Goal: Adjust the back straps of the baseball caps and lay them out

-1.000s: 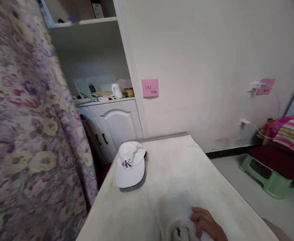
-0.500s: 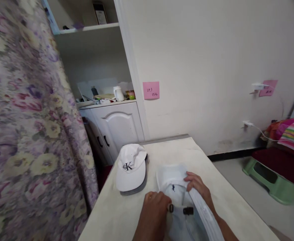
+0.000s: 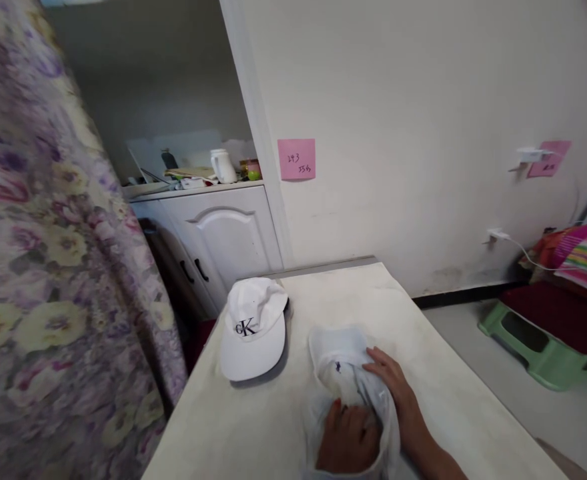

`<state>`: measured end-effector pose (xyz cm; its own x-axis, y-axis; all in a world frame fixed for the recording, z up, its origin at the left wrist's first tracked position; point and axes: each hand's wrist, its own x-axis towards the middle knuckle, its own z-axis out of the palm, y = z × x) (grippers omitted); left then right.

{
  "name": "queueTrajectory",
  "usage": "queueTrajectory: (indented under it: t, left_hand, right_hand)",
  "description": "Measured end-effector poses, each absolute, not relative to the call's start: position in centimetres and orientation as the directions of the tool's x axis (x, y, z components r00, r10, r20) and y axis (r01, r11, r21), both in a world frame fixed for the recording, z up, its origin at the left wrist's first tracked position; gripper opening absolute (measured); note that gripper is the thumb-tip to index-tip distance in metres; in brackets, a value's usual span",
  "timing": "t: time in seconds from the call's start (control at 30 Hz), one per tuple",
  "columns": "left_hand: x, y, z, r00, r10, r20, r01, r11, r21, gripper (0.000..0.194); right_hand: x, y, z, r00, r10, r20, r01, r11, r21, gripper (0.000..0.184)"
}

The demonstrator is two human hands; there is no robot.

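A second white cap [image 3: 341,363] with a small dark logo lies on the pale table [image 3: 438,393] in front of me. My left hand [image 3: 346,437] is pushed into its crown, fingers curled and partly covered by the fabric. My right hand [image 3: 391,380] rests on the cap's right side, fingers pressed onto the cloth. To the left lies a white cap with a black "CK" logo [image 3: 253,327], stacked on a grey cap whose edge shows beneath it.
A flowered curtain [image 3: 38,267] hangs along the left. A white cabinet [image 3: 223,233] with a jug and small items stands behind. A pink note [image 3: 296,159] sticks on the wall. A green stool [image 3: 533,340] and striped bedding [image 3: 583,257] are at the right.
The second cap came up onto the table and forward. My left hand came into view and went into its crown, covering the black strap buckle seen earlier. The view tilted down slightly.
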<state>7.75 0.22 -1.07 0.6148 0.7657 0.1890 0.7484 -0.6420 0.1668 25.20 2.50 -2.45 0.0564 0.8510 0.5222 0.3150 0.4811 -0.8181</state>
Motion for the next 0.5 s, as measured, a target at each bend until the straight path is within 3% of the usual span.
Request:
queueTrajectory:
  t: [0.17,0.3,0.37,0.5]
  left_hand:
    - [9.0,0.1,0.0,0.572,0.813,0.111,0.797,-0.583,0.158,0.025]
    - [9.5,0.2,2.1,0.541,0.839,0.054,0.823,-0.542,0.171,0.027]
    - [9.4,0.5,3.3,0.555,0.831,0.027,0.813,-0.549,0.196,0.024]
    - [8.0,1.0,6.2,0.590,0.808,-0.003,0.770,-0.561,0.303,0.010]
  right_hand:
    - [24.3,-0.9,-2.9,-0.037,0.789,0.613,0.353,0.584,-0.731,0.035]
    - [25.2,-2.2,-4.9,-0.119,0.740,0.662,0.373,0.651,-0.661,0.011]
    - [25.8,-2.9,-5.8,-0.203,0.757,0.621,0.390,0.644,-0.658,0.004]
    - [27.0,-4.9,-5.0,-0.301,0.821,0.486,0.440,0.571,-0.693,0.010]
